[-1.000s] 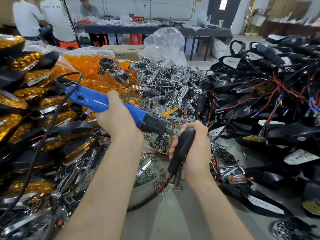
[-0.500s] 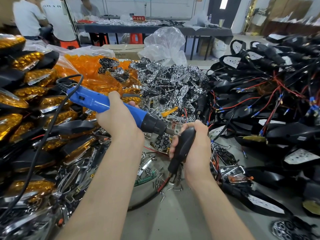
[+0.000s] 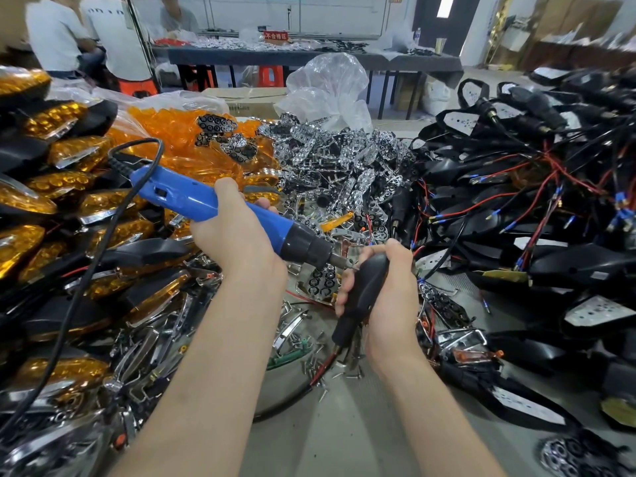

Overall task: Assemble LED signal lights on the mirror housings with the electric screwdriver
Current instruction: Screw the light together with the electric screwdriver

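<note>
My left hand grips the blue electric screwdriver, whose black nose and bit point right and touch the top of a black mirror housing. My right hand holds that housing upright, fingers wrapped round it, with a red wire hanging from its lower end. Loose screws lie on the table below. The screw head itself is hidden by the bit and my fingers.
Finished housings with amber lenses pile up at left. Amber lens covers and chrome LED reflectors heap at the back. Black wired housings cover the right. Grey table surface shows near me. People sit at the far left.
Almost nothing differs: the screwdriver's rear end and cord have shifted slightly, while the bit stays on the housing and both hands keep their grips.
</note>
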The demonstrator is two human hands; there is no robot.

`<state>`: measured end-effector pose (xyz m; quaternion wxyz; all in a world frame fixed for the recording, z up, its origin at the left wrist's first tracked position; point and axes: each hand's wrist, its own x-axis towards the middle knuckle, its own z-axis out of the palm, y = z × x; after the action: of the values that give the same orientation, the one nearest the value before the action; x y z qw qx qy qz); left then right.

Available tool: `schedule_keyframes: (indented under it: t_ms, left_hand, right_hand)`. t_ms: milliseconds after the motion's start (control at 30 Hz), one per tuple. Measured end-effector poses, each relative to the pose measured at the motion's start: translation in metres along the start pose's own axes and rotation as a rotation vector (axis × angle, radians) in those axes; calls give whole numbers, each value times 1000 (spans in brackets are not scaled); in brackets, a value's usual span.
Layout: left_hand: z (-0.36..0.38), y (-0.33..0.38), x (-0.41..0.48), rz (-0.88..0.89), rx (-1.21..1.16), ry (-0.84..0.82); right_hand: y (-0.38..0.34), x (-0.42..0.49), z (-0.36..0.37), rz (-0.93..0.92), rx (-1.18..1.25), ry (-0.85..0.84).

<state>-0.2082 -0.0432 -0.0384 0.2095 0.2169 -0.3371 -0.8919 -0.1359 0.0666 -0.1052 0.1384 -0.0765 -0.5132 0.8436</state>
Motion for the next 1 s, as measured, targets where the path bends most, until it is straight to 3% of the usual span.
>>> schedule_keyframes:
  t_ms: [1000]
  left_hand:
    - [0,0,-1,-27,41,59]
  right_hand:
    - [-4,-3,3,-70,-38,16]
